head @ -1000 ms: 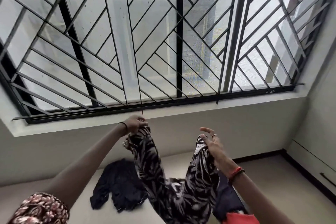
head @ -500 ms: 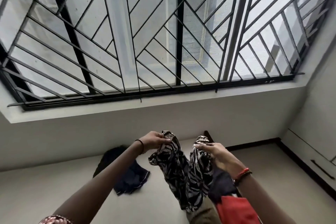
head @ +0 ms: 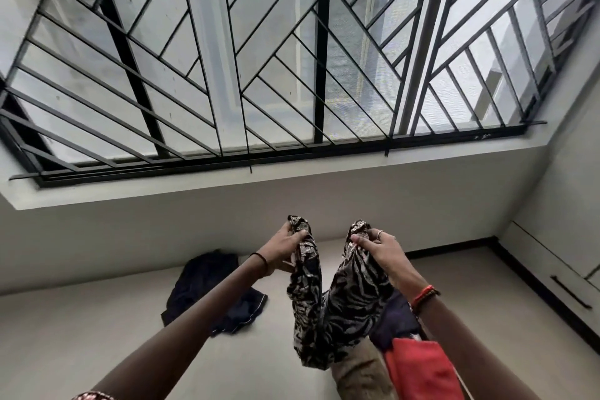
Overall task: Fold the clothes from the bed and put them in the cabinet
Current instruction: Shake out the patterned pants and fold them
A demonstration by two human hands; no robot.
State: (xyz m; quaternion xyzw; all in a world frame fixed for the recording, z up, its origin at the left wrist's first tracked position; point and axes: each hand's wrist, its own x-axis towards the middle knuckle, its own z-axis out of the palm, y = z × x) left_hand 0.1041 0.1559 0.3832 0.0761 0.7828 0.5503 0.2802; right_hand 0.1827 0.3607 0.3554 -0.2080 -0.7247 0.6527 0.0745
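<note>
Dark navy garment (head: 207, 292) lying crumpled on the bed (head: 71, 334), far left, unfolded. Left hand (head: 285, 248) pinching one top corner of the black-and-white printed garment (head: 341, 305), which is hanging just above the bed. Right hand (head: 380, 248) pinching the other corner, close beside the left. Red garment (head: 418, 367) and others sitting heaped beneath. White unit (head: 545, 253) standing far right, possibly the cabinet. Judging: folding only starting, nothing visibly stored
</note>
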